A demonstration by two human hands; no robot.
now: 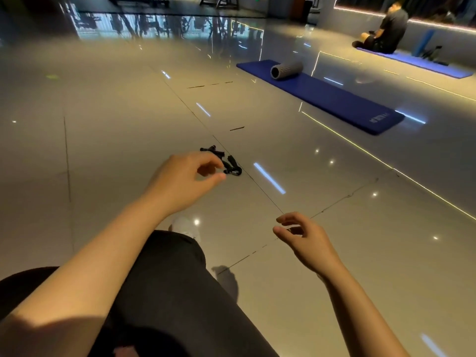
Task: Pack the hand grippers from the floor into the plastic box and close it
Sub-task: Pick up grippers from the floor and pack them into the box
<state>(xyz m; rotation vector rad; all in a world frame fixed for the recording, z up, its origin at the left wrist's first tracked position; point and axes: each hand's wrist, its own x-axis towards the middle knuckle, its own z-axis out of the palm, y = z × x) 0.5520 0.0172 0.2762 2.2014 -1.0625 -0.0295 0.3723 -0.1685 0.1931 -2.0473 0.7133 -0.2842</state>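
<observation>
A small heap of black hand grippers [226, 161] lies on the glossy tiled floor ahead of me. My left hand [184, 177] reaches out in front of them, fingers loosely curved, thumb and forefinger apart, holding nothing; it partly covers the near side of the heap. My right hand [302, 238] hovers lower and to the right, above bare floor, fingers loosely curled and empty. No plastic box shows in the head view.
A blue exercise mat [334, 99] with a grey foam roller [286, 69] lies to the far right. A person [386, 29] sits on another blue mat at the back right. My dark-trousered leg [180, 292] and white shoe [186, 228] fill the foreground.
</observation>
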